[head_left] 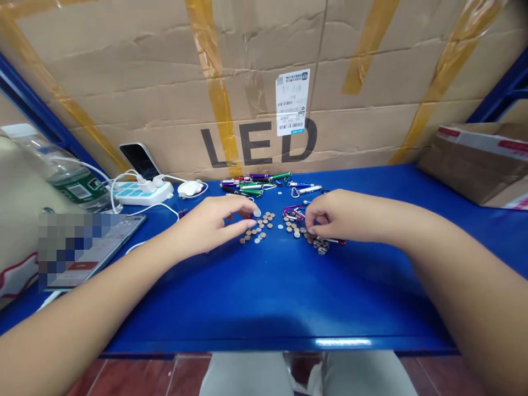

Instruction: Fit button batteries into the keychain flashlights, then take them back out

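My left hand point(218, 220) hangs over the blue tabletop with a silvery coin point(256, 213) between thumb and index fingertip. Just below and beside those fingertips lies a loose group of small brown and silver coins point(259, 235). On the other side, my right hand point(330, 217) has its fingers curled and thumb pressed in, touching a second heap of coins point(320, 246); whatever is in its grip is hidden. A pink-purple carabiner point(293, 211) lies beside the right fingers, and a red slim item pokes out under them. One silver coin point(280, 226) sits alone between both groups.
Several coloured metal penlight-like keyrings point(251, 184) lie at the back before a large carton point(157, 99) marked LED. At left are a white power strip point(144, 192), cables, a bottle point(78, 181), a phone point(140, 159) and a tablet-like device point(103, 247). Another carton point(474, 165) stands right.
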Tool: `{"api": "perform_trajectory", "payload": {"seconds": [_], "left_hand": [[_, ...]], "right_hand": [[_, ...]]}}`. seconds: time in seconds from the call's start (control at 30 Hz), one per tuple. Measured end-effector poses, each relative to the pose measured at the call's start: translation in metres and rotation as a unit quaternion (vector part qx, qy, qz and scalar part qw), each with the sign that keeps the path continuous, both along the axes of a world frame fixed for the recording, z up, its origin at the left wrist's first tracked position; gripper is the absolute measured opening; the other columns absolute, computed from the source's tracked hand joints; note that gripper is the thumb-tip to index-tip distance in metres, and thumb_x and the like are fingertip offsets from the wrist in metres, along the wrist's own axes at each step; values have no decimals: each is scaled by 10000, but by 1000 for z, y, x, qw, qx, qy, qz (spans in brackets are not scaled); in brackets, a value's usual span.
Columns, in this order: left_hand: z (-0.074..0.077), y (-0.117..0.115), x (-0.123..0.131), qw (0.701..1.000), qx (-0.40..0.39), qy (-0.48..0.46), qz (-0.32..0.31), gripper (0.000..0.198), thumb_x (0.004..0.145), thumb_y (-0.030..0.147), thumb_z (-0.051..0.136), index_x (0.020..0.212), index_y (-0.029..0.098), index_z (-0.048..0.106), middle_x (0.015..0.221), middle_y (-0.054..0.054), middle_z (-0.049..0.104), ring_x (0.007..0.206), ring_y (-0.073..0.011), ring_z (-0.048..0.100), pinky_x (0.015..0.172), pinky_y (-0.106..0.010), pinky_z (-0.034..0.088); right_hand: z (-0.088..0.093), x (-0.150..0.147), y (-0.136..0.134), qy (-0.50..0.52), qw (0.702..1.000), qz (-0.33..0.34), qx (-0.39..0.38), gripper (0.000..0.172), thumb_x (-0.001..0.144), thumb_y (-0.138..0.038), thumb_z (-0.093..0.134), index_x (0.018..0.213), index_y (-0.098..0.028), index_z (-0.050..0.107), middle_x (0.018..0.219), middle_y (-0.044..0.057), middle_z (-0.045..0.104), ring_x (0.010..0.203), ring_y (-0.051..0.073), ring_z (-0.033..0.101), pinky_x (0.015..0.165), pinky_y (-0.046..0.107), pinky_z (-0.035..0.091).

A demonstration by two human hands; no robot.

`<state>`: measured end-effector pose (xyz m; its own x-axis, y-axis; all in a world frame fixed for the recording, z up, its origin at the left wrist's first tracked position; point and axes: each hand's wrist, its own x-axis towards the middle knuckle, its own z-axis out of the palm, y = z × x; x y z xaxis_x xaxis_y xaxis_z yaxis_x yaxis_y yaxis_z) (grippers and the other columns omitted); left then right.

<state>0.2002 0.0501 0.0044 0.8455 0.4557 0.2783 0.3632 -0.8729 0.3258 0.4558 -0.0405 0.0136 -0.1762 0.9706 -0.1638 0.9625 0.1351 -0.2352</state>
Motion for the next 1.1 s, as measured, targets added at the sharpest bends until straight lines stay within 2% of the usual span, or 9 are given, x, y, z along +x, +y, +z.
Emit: {"api": "perform_trajectory", "payload": {"seconds": [0.13,0.2,0.3,0.53,0.7,0.83,0.97,1.1], "left_hand": [[0,0,-1,1000,4,-8,6,239,913,353,551,1078,220,661,1018,-19,728,886,-148,679,734,-219,542],[-1,0,-1,1000,4,-11,-10,223,916,344,554,1066,219,663,1008,-11,733,891,-146,682,799,-239,542],[-4,-3,1,999,-2,-16,-28,204,915,331,567,1045,208,665,999,-7,739,877,-140,688,854,-250,534],[-9,-11,5,998,15,-4,-68,181,912,315,590,1037,210,668,1053,-10,736,959,-152,682,900,-255,515],[-12,-11,5,997,10,-8,-70,192,916,330,579,1041,217,671,1057,-17,733,969,-166,680,908,-274,515],[-13,-13,6,998,-2,-7,-69,200,915,342,567,1035,223,674,1044,-14,733,956,-169,682,886,-274,523],[-12,-16,7,996,-4,-5,-86,177,916,320,573,1029,224,669,1035,-6,733,966,-159,681,883,-256,520],[-14,-17,9,997,-5,-9,-82,165,911,301,589,1030,218,669,1027,-2,734,947,-152,684,857,-243,527]], "right_hand": [[2,2,-2,1,1000,-19,-13,185,732,-168,579,743,-276,729,692,-18,703,601,159,608,547,281,418],[1,-1,-2,-9,999,-23,-25,143,754,-224,600,721,-271,730,721,-11,712,619,169,614,559,294,425],[-2,-8,-2,-43,998,-22,-36,172,789,-301,588,685,-258,719,690,3,697,587,173,595,535,308,410],[-8,-23,-4,-63,998,0,0,152,796,-286,585,730,-245,716,711,24,700,561,159,570,514,295,366],[-6,-28,-4,-82,996,-19,5,147,806,-305,597,745,-246,717,732,28,708,581,161,568,519,290,361],[-12,-28,2,-76,996,-37,32,167,793,-281,587,787,-242,749,733,48,714,607,175,590,519,294,364],[-16,-30,6,-75,996,-44,15,178,772,-246,578,789,-234,755,746,54,715,643,186,608,543,296,373],[-7,-32,1,-12,997,-46,62,147,754,-261,593,794,-235,732,707,20,684,609,161,568,550,280,368]]}}
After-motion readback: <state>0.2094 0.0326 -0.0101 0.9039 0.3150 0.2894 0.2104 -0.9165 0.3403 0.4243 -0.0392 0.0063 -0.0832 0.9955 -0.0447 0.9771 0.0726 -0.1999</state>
